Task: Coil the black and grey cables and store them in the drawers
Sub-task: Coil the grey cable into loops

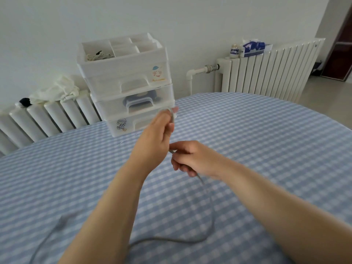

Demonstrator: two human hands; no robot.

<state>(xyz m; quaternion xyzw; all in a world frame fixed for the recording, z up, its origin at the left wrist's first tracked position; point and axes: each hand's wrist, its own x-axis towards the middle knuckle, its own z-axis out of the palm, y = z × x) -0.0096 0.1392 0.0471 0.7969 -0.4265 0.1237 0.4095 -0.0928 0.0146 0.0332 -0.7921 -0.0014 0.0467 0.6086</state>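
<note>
Both hands are raised above the middle of the table, close together. The left hand [155, 138] is the higher one, its thumb and fingers curled round the end of the grey cable [171, 240], whose tip shows just past the fingertips. The right hand [192, 159], just at 4 o'clock of the left, pinches the same cable lower down between thumb and curled fingers. From under the right hand the cable drops to the table, loops round at 6 o'clock beneath the forearms, and trails off blurred toward 8 o'clock near the bottom edge.

The table [266, 141] is covered with a blue and white checked cloth and fills the lower half of the view.

At 12 o'clock of the hands, on the far edge of the table, stands a white plastic drawer unit [131, 86] with three closed translucent drawers; the left hand partly hides the lowest one. The middle drawer holds something dark blue. Its open top tray is split into compartments, and the left one holds a pale coiled cord.

Behind the table runs a plain white wall. At 10 o'clock a white radiator [47, 115] carries a crumpled white cloth [57, 90]. At 2 o'clock a second radiator [270, 73] has a blue tissue pack [254, 47] and a small jar on top. A dark door edge shows at 3 o'clock.
</note>
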